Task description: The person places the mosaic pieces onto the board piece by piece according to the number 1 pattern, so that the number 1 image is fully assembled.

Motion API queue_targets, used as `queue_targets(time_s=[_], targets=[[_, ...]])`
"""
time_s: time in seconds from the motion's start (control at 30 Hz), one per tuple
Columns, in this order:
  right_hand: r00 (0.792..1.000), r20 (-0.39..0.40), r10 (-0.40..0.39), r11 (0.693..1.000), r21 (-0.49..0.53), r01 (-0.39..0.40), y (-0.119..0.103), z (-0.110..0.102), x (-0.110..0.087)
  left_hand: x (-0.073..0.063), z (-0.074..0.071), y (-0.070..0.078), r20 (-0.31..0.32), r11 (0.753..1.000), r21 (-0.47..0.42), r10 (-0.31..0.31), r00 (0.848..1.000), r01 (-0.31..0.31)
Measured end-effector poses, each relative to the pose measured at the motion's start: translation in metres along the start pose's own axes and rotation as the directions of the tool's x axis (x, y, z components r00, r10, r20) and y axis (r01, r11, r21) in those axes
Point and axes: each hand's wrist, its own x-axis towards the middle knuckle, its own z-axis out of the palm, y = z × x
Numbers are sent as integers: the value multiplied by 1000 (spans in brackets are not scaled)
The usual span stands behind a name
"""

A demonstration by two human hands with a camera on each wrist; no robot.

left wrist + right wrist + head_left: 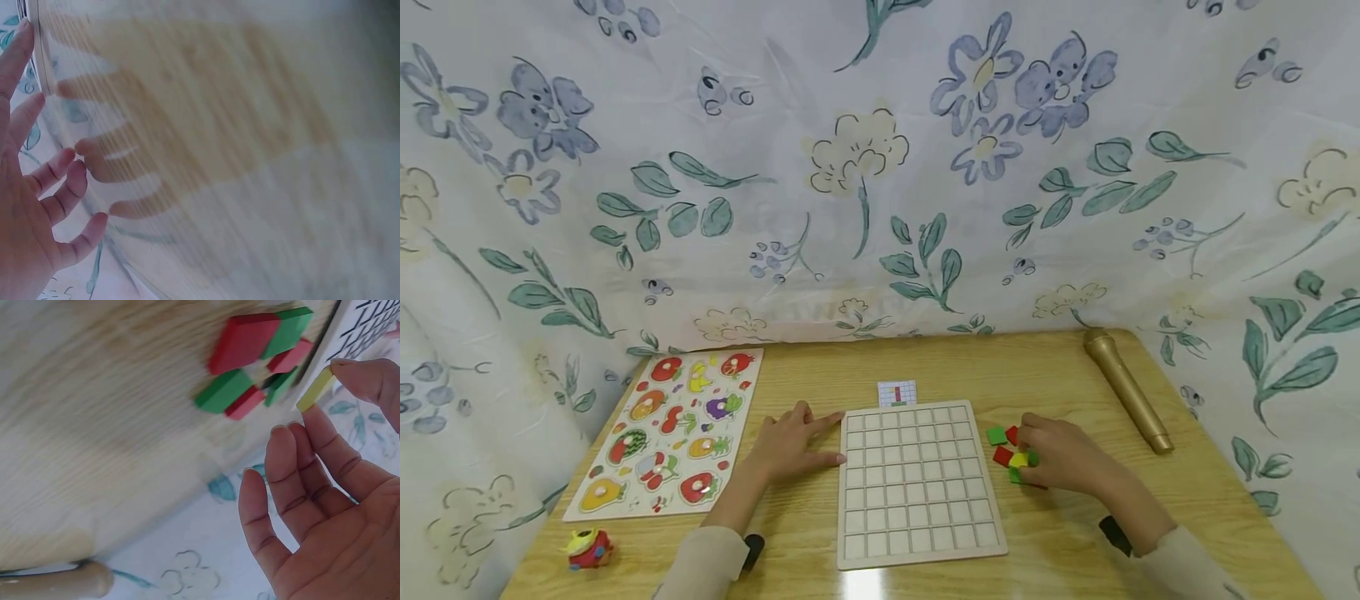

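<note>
On the desk [820, 367], right of the gridded board [917, 487]: a fingertip pinch.
From the left hand [786, 446], spread fingers touching the board's left edge: ideally a light, steady brace against sliding. From the right hand [1060, 456], beside loose red and green tiles [249, 350], a thumb-and-forefinger pinch on the yellow tile [317, 389] by opposite edges: ideally gentle and level, other fingers clear of the neighbouring tiles.

A pale beige left sleeve [709, 560] and a matching right sleeve [1183, 568] cover the forearms; a small, rounded black piece [753, 550] juts out by the left cuff, a blockier black one [1115, 535] by the right; the left hand [790, 446] and right hand [1062, 456] are bare.
</note>
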Motion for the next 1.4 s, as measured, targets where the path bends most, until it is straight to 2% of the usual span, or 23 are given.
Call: queue_targets(time_s=[0.17, 0.53, 0.77, 1.03, 1.4], targets=[[999, 7, -45, 999, 22, 44, -8, 0, 12, 1, 0, 0, -1, 1000, 6, 5, 1000, -5], [999, 15, -53, 999, 9, 53, -19, 10, 30, 2, 0, 0, 13, 1000, 1, -6, 1000, 6], [996, 19, -85, 996, 4, 85, -25, 13, 38, 1, 1, 0, 10, 1000, -2, -5, 1000, 5], [994, 91, -59, 998, 31, 56, -38, 14, 59, 0, 2, -2, 11, 1000, 2, -8, 1000, 8], [983, 104, -149, 987, 68, 142, -50, 21, 86, 0, 2, -2, 12, 1000, 3, -8, 1000, 8]])
